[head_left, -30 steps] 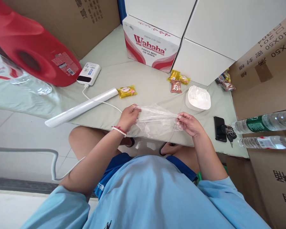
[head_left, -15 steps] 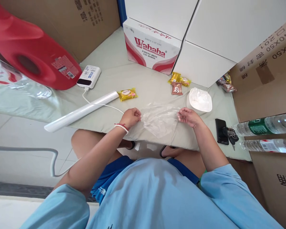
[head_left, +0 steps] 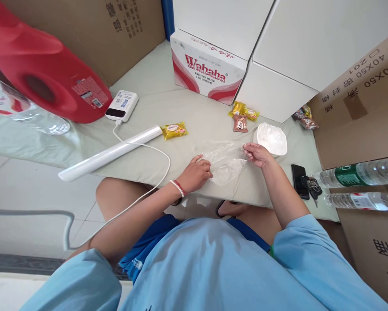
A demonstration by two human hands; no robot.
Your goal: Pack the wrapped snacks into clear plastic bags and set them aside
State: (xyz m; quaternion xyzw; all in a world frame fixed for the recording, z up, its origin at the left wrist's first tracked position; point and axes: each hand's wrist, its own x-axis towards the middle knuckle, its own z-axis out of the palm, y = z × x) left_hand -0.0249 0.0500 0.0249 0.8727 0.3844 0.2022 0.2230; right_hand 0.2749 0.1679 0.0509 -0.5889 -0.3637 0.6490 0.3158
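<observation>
A crumpled clear plastic bag [head_left: 226,160] lies on the cloth-covered surface between my hands. My left hand [head_left: 196,173], palm down with bent fingers, is closed at the bag's left edge; its fingertips are partly hidden. At the upper right corner, my right hand [head_left: 257,154] pinches the film between thumb and fingers. Just behind my right hand stands a white square tub [head_left: 271,138] with thin plastic inside. A yellow wrapped snack [head_left: 175,130] rests to the left, touching the end of a white plastic roll [head_left: 111,153].
Small wrapped snacks [head_left: 241,123] lie near the Wahaha carton [head_left: 208,71]. A power bank [head_left: 121,106] with a white cable stands near a red jug [head_left: 48,69]. On the right are a phone [head_left: 300,181], keys [head_left: 313,186] and water bottles [head_left: 365,172] beside cardboard boxes.
My left hand has moved right and slightly toward me, turning palm down, and the bag's left side has drawn in. My right hand stays near its place, its fingers closer together.
</observation>
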